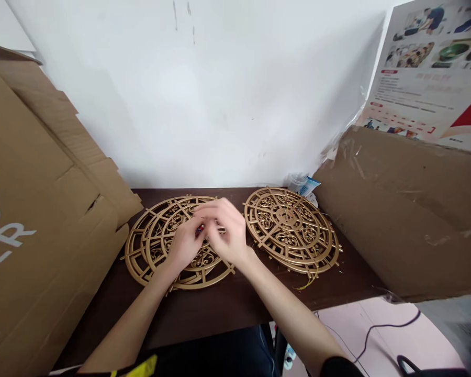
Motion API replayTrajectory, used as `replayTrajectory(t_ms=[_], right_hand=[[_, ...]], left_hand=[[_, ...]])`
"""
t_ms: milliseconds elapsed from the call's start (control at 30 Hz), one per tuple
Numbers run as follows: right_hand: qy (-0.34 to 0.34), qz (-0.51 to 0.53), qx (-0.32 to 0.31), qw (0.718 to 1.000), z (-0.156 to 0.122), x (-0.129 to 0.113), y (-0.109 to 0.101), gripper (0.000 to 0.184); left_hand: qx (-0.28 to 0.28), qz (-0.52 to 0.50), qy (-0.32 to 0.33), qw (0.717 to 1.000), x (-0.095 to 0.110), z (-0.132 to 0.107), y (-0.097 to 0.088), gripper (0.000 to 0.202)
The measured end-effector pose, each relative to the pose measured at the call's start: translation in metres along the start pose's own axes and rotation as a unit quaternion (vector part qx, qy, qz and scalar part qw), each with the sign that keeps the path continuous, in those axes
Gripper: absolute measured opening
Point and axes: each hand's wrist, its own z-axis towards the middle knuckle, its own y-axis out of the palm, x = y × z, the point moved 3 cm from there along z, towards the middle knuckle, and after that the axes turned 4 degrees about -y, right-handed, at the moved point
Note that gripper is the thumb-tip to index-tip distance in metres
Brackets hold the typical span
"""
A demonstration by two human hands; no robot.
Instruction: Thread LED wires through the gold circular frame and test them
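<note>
Small red item point(200, 230), mostly hidden between curled left hand point(189, 238) and right hand point(226, 230), exact grip unclear, above gold openwork discs point(164, 234)

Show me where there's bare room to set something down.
Bare brown tabletop shows between the forearms, before the left golden lattices, and between the right golden lattices and right cardboard, near the front edge. Crowded: around the left hand and right hand, and beside the rear plastic cup.

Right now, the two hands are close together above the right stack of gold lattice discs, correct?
Not quite: the head view shows the left hand and right hand close together above the left stack of gold lattice discs.
</note>
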Motion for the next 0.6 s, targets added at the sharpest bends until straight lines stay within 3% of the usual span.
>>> replayTrajectory(t_ms=[67,167,333,600], right_hand=[[0.08,-0.013,0.046,0.996,-0.008,0.034,0.002,0.03],[0.115,-0.018,0.011,0.993,-0.026,0.062,0.014,0.024],[0.128,-0.03,-0.046,0.99,-0.046,0.066,0.029,0.019],[0.218,0.022,-0.032,0.975,-0.05,0.074,0.031,0.014]], left_hand=[[-0.001,0.02,0.022,1.0,-0.001,0.001,0.0,0.015],[0.012,0.044,0.033,0.998,-0.005,0.003,-0.002,0.016],[0.047,0.005,-0.026,0.999,-0.016,0.009,-0.014,0.017],[-0.005,-0.105,-0.091,0.99,-0.023,0.009,-0.01,0.021]])
